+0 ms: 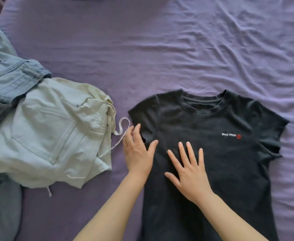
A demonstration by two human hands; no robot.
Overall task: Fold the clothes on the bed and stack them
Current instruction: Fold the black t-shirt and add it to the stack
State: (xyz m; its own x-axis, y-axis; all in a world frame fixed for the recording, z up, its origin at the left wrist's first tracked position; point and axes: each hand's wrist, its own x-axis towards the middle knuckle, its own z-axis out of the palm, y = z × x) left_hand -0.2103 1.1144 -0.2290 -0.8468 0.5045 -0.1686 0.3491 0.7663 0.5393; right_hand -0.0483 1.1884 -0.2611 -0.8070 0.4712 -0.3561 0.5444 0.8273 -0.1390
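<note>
A black T-shirt (229, 153) with a small white logo lies spread face up on the purple bed sheet (142, 58), neck toward the far side. My right hand (188, 173) lies flat on the shirt's chest with the fingers spread. My left hand (137, 150) rests with straight fingers on the shirt's left edge, below the left sleeve. To the left lies a crumpled pale garment (52, 133) with a white drawstring (122, 131) trailing toward my left hand.
Blue denim clothing (8, 79) is heaped at the left edge, partly under the pale garment. More grey-blue fabric (1, 209) lies at the lower left. Wrinkled sheet stretches across the far and right side of the bed.
</note>
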